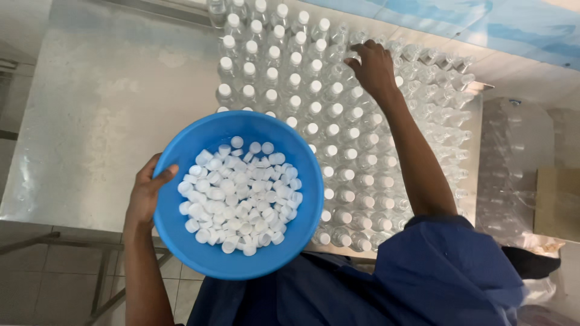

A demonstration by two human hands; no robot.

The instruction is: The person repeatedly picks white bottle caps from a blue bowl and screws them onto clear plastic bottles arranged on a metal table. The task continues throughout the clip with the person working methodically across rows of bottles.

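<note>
The left hand [147,193] grips the rim of a blue bowl [308,205], thumb hooked over the edge, holding it above the near edge of the table [109,121]. The right hand [371,66] reaches to the far side of the table, fingers bent down onto the tops of the bottles [338,133]; whether it pinches a cap there cannot be made out. The table is pale, scuffed metal, bare on its left half. Tiled floor shows below its near edge, and stacked clear bottles stand off to the right, blurred. The bowl hides the nearest bottles. It is round, bright blue, and filled with small white caps [238,196].
</note>
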